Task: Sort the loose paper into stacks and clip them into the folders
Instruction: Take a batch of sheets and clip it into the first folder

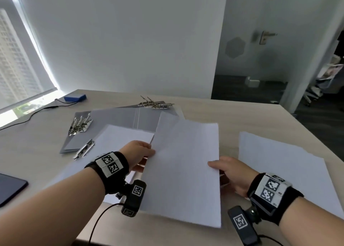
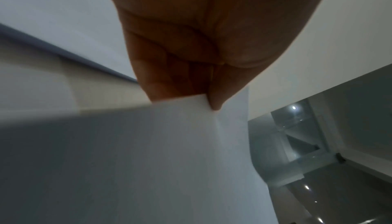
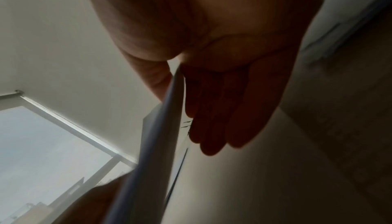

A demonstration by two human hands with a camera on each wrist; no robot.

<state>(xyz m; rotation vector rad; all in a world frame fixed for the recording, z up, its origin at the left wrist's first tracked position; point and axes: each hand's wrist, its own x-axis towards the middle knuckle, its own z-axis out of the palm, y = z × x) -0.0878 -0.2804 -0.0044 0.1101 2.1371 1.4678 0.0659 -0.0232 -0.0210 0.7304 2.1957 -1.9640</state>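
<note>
I hold a stack of white paper (image 1: 184,171) just above the table, one hand at each side. My left hand (image 1: 148,150) pinches its left edge; the left wrist view shows thumb and fingers closed on the paper (image 2: 148,152). My right hand (image 1: 216,166) grips the right edge with the thumb on top and the fingers (image 3: 214,123) underneath, the paper (image 3: 157,137) seen edge-on. Open grey folders (image 1: 119,119) lie behind, with metal clips (image 1: 80,124) at their left end and more clips (image 1: 157,104) at the far end. A sheet (image 1: 122,137) lies on the near folder.
More loose white sheets (image 1: 279,164) lie on the table to the right. A loose clip (image 1: 84,149) sits by the folder's near corner. A blue box (image 1: 74,97) with a black cable is at the far left, and a dark tablet (image 1: 9,188) at the left edge.
</note>
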